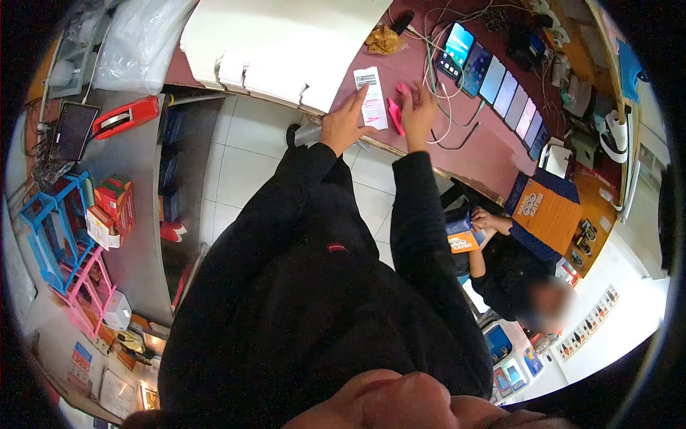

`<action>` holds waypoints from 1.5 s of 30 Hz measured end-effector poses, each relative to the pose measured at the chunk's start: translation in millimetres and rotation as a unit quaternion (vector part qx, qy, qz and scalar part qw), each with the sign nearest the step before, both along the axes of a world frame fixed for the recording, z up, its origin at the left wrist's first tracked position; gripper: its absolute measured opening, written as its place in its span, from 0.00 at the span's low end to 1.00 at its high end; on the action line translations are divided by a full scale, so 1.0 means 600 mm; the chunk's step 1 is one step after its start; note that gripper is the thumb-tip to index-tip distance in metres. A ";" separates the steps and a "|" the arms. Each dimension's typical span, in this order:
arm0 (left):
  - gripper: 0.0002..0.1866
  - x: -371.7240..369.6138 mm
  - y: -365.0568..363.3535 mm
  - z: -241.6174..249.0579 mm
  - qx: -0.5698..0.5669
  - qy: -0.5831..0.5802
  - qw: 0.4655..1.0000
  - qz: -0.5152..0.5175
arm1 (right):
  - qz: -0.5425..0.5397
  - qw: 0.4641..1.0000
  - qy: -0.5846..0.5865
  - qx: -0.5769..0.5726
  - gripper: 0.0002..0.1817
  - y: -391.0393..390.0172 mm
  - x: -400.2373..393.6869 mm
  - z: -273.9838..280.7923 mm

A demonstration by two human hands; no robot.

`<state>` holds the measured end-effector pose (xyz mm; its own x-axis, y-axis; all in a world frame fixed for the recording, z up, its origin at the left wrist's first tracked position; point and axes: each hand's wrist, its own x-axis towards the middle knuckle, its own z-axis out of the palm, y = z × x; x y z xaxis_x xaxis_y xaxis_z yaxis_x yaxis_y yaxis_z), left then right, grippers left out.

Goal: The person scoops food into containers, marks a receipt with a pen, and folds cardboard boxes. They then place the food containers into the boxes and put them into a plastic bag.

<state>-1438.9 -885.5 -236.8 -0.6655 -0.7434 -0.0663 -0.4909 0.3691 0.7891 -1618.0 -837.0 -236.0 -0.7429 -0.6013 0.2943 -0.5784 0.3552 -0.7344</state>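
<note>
Left hand point(343, 123) pins slip point(372, 96) (edge-side) — roomy.

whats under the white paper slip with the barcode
The white paper slip lies flat on the maroon counter, the left hand at its edge. Whatever is directly beneath the slip is covered.

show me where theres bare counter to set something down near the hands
Bare maroon counter lies right of the right hand, between the looping cables and the row of phones. A smaller patch sits between the white boxes and the paper slip under the left hand. The far right end is crowded.
</note>
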 end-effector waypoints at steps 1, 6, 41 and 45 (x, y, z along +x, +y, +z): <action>0.55 -0.002 -0.004 0.002 0.005 0.000 1.000 0.000 | 0.063 0.994 -0.004 0.088 0.12 -0.009 -0.021 0.007; 0.55 -0.002 -0.004 0.003 -0.003 0.000 1.000 0.001 | 0.309 0.937 0.050 0.155 0.10 -0.035 -0.066 0.022; 0.31 0.050 0.142 0.114 0.093 0.113 0.960 0.238 | 0.417 0.906 0.069 0.024 0.27 0.010 0.014 0.111; 0.36 0.208 0.245 0.168 0.063 0.183 0.888 0.418 | 0.729 0.608 -0.215 0.229 0.16 -0.003 0.199 0.130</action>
